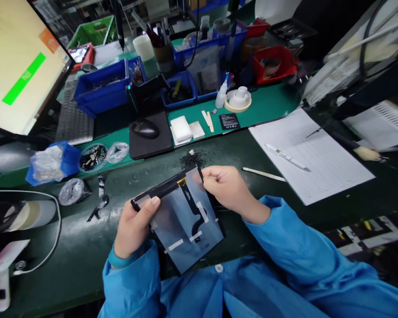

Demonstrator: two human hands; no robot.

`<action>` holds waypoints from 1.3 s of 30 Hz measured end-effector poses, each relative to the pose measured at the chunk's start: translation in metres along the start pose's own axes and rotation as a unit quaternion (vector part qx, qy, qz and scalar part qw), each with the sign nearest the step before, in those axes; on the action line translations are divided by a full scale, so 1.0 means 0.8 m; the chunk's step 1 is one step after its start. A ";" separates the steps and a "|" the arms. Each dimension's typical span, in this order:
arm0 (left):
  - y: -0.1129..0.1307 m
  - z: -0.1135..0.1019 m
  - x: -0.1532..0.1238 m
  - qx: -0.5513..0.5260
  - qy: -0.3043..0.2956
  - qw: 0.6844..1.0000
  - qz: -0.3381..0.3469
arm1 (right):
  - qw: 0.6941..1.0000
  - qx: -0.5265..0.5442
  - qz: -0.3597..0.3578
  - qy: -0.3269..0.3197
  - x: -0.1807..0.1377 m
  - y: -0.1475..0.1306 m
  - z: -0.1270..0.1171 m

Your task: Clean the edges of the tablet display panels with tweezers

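Note:
A tablet-sized display panel (179, 221) is tilted above the bench edge in front of my body, its silvery back facing me. A dark flex cable (189, 198) with a gold end runs down it, and pale tape strips stick to its surface. My left hand (134, 225) grips the panel's upper left corner, thumb on top. At the upper right corner my right hand (227, 187) is closed, fingers pinched against the edge; whether a small piece sits between them is hidden. Just beyond the panel lies a heap of thin black scraps (194, 160).
A computer mouse (145, 129) rests on a black pad, left of white pads (181, 128). To the right are a paper sheet (305, 159) with a pen (287, 157) and a thin stick (263, 174). Blue bins (101, 88) line the back; a monitor (20, 66) stands left.

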State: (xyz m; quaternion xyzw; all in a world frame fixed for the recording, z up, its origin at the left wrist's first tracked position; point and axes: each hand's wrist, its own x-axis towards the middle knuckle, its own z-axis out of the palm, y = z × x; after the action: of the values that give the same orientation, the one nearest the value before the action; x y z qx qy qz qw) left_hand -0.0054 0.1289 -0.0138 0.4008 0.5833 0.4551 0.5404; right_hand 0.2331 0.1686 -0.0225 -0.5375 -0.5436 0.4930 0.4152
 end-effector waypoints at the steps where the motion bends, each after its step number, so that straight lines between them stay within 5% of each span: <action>1: 0.000 0.000 -0.001 -0.004 -0.003 1.000 0.000 | 1.000 -0.002 0.001 0.004 -0.001 -0.002 0.001; 6: 0.010 0.010 -0.006 -0.030 -0.034 0.998 0.038 | 1.000 -0.004 0.003 0.005 -0.003 -0.010 0.001; 15: 0.029 0.041 -0.026 -0.080 -0.004 0.993 0.084 | 0.998 -0.050 -0.011 0.023 -0.010 -0.009 -0.001; 21: 0.028 0.037 -0.021 -0.073 -0.011 0.995 0.071 | 0.997 -0.074 -0.023 0.026 -0.010 -0.012 -0.006; 28: 0.016 0.016 -0.001 -0.078 -0.058 0.993 0.073 | 0.999 0.003 -0.018 -0.047 -0.003 -0.014 -0.017; 39: 0.018 0.025 -0.004 -0.079 -0.061 0.992 0.083 | 0.999 -0.041 -0.020 0.018 -0.006 -0.008 -0.009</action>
State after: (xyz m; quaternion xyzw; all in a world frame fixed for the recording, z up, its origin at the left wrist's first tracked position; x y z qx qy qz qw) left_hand 0.0144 0.1314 0.0009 0.4307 0.4765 0.5174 0.5654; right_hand 0.2393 0.1648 -0.0145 -0.5521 -0.5664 0.4518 0.4127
